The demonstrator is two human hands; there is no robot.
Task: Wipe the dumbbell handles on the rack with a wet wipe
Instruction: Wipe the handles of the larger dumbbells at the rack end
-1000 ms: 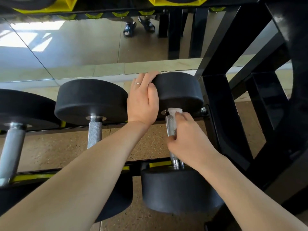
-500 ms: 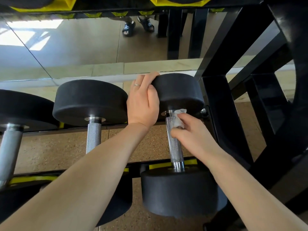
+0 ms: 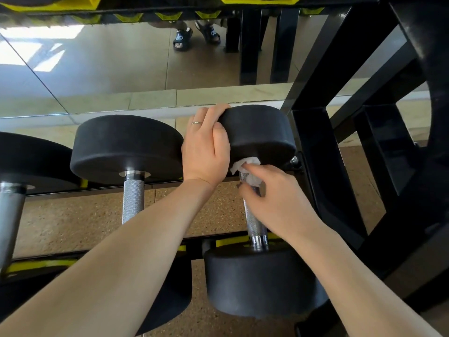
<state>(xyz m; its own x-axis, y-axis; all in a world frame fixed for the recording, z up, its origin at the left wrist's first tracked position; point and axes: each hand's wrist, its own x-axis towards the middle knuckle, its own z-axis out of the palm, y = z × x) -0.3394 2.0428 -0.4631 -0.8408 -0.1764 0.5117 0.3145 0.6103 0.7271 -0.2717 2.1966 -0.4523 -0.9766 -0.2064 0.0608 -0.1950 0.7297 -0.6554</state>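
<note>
The rightmost black dumbbell (image 3: 262, 132) lies across the rack rails, its knurled steel handle (image 3: 255, 222) running toward me. My left hand (image 3: 206, 152), with a ring on one finger, grips the left rim of its far weight head. My right hand (image 3: 274, 198) presses a crumpled white wet wipe (image 3: 245, 166) against the top of that handle, just under the far head. The wipe wraps the handle's upper end. The lower handle is bare down to the near head (image 3: 262, 283).
A second dumbbell (image 3: 126, 147) with a bare handle (image 3: 133, 200) lies to the left, a third (image 3: 14, 166) at the far left edge. Black rack uprights (image 3: 315, 166) stand close on the right. A mirror behind reflects the floor and sandalled feet (image 3: 182, 37).
My right hand slid the wipe up the handle from its middle to the top under the far head. The left hand kept its hold on the weight head.
</note>
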